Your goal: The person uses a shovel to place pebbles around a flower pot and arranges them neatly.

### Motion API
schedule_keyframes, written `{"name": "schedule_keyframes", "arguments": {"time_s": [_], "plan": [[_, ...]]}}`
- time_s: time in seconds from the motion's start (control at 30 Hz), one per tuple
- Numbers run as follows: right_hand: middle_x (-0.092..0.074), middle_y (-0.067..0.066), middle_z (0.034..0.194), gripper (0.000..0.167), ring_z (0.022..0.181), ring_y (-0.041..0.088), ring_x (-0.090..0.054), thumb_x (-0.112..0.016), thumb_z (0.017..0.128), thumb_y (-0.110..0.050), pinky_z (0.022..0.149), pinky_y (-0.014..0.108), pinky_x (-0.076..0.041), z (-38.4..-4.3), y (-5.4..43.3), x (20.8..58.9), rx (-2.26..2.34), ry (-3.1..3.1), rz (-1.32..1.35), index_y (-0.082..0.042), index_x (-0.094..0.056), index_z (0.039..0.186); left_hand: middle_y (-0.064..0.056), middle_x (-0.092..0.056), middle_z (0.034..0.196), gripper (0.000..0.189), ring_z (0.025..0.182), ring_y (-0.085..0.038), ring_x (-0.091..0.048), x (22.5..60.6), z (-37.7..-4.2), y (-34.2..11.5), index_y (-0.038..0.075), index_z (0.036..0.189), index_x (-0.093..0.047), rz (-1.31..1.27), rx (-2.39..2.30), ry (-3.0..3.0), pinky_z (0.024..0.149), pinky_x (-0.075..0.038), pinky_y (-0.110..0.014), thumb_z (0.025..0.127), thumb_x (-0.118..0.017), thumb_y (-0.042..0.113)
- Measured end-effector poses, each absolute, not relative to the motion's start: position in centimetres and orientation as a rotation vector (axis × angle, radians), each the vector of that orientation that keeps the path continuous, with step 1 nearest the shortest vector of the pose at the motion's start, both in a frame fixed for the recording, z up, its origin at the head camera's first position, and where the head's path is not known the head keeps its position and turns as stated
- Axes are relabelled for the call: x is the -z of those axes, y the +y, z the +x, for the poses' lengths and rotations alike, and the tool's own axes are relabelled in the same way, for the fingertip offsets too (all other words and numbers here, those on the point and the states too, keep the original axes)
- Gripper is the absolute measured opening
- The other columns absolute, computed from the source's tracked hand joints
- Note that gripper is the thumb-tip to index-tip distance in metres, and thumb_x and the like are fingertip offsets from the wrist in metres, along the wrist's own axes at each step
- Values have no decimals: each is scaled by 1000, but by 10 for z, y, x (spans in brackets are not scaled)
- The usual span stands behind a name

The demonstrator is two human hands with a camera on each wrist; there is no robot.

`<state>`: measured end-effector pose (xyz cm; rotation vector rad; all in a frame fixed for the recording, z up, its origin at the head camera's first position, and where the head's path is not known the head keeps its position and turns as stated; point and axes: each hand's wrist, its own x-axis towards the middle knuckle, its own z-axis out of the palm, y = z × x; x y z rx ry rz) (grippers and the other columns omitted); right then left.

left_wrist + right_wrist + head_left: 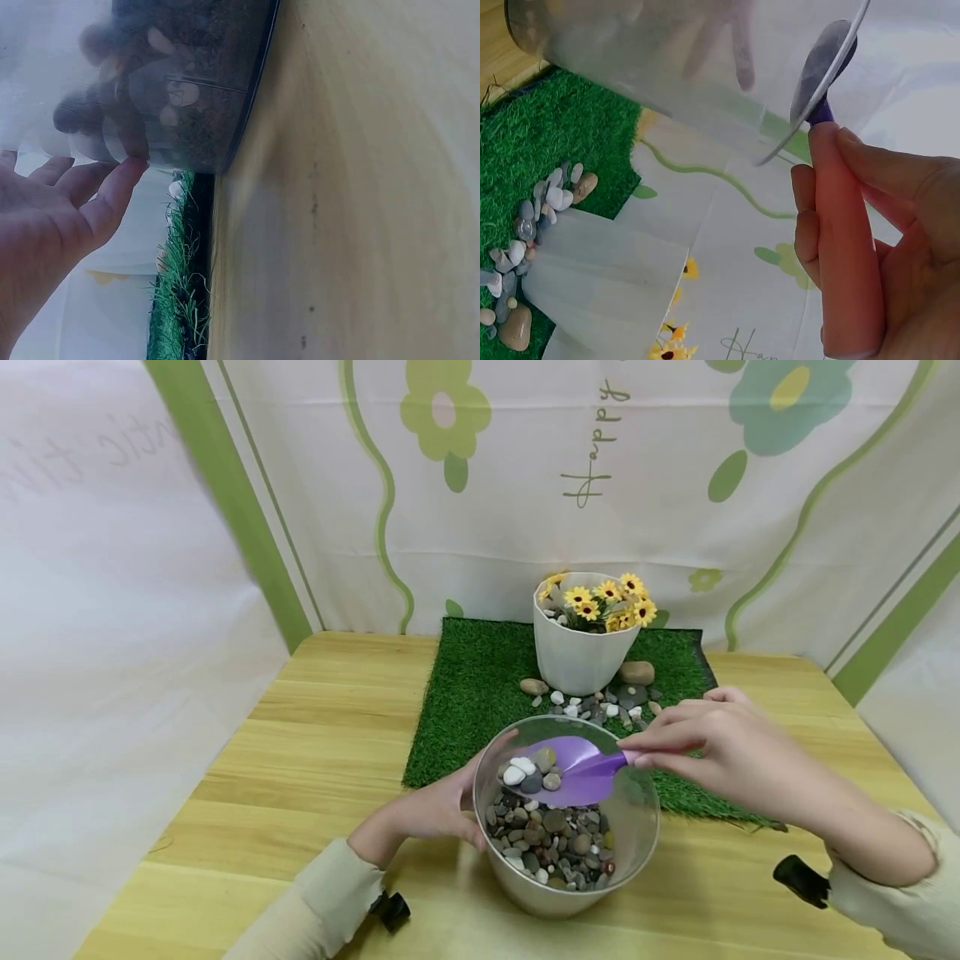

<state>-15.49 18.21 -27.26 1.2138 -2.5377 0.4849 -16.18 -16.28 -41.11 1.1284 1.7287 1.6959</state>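
A clear plastic bucket (543,902) with pebbles (555,843) in its lower part stands near the table's front. Against its left side rests my left hand (442,802), fingers extended and spread along the wall; in the left wrist view the fingertips (129,176) touch the plastic, the palm apart from it. My right hand (712,743) grips a small trowel (573,752) by its pink handle (847,255). The purple blade lies over the bucket's mouth, carrying several white, grey and tan stones (528,772). In the right wrist view, the bucket's rim crosses in front of the blade.
Behind the bucket, a white pot (581,660) of yellow flowers (607,593) stands on a green turf mat (480,693). Loose stones (600,706) lie around the pot's front. Wooden tabletop (300,760) extends to the left; a printed curtain (525,527) hangs behind.
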Motion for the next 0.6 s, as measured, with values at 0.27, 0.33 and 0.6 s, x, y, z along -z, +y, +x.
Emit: {"name": "schedule_keyframes", "arguments": {"time_s": [0.27, 0.33, 0.6], "plan": [[-75, -16, 96, 34, 76, -3, -60, -86, 78, -16, 81, 37, -33, -165, 190, 263, -485, -2519, 1152, -23, -82, 110, -12, -5, 171, 131, 155, -35, -12, 410, -162, -161, 25, 164, 13, 1223, -1686, 1731, 125, -16, -45, 78, -76, 66], [-74, -17, 94, 32, 71, -5, -56, -85, 80, -15, 81, 37, -33, -168, 190, 260, -488, -2514, 1131, -23, -82, 110, -13, -6, 171, 129, 155, -35, -10, 409, -162, -161, 24, 164, 13, 1238, -1682, 1744, 125, -13, -44, 79, -75, 66], [-75, -13, 94, 26, 70, 2, -54, -81, 87, -18, 78, 39, -33, -184, 190, 258, -457, -2624, 969, -20, -81, 113, -16, -3, 170, 130, 155, -33, -8, 410, -162, -163, 22, 164, 14, 1230, -1678, 1754, 125, -13, -41, 79, -75, 65]]}}
